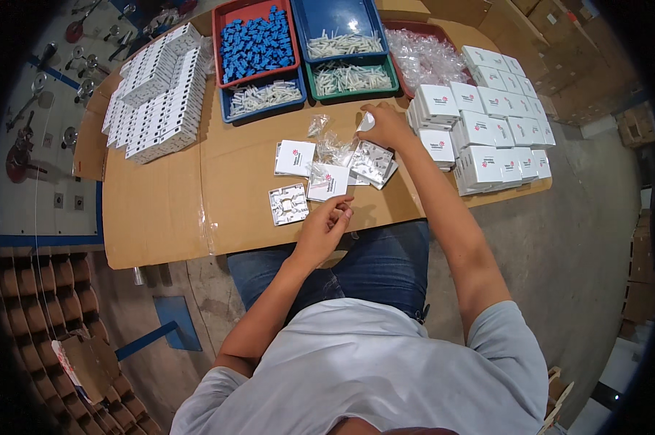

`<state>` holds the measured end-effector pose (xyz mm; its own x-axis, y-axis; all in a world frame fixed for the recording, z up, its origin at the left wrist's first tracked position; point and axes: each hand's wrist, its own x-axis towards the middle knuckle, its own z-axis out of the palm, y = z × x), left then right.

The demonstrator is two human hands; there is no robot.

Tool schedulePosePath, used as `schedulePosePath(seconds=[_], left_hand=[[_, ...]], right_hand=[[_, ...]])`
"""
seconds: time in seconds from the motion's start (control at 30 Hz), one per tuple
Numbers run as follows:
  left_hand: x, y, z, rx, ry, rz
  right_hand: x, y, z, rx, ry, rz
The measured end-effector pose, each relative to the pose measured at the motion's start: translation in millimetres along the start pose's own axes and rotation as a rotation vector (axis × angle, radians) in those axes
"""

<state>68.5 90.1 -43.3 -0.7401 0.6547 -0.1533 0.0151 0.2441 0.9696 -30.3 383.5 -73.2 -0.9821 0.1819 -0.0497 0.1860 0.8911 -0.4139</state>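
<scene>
Right hand (388,127), above centre, holds a white piece (366,122). Left hand (322,230) curls mid-frame beside a white square (327,185), grip unclear

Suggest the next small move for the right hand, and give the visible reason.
Probably, the right hand should bring the white piece it holds toward the left hand: that piece is out beside the green tray, while the left hand, seemingly empty, is close to a white square plate.
</scene>
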Motion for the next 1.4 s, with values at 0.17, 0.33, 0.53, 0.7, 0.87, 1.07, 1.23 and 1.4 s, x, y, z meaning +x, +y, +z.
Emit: schedulePosePath(seconds=[0.17,0.33,0.53,0.7,0.87,1.07,1.23,1.4], left_hand=[[15,-3,-5,-0.272,0.179,0.046],[38,44,-21,-0.808,0.190,-0.220],[23,83,-11,-1.065,-0.077,-0.202],[9,83,-7,-1.065,0.002,-0.229],[4,74,-7,-1.027,0.052,-0.250],[0,82,-11,-1.038,0.080,-0.227],[1,76,-15,-1.159,-0.068,-0.184],[-5,74,-13,-1.110,-0.004,-0.220]], right_hand=[[0,11,-2,0.111,0.209,-0.163],[-71,-72,-70,0.600,0.183,-0.420],[-131,-118,-72,0.607,0.187,-0.642],[-148,-122,-69,0.584,0.153,-0.594],[-152,-123,-72,0.551,0.147,-0.612],[-156,-129,-77,0.483,0.202,-0.634],[-157,-122,-75,0.690,0.381,-0.655],[-155,-135,-75,0.546,0.218,-0.607]])
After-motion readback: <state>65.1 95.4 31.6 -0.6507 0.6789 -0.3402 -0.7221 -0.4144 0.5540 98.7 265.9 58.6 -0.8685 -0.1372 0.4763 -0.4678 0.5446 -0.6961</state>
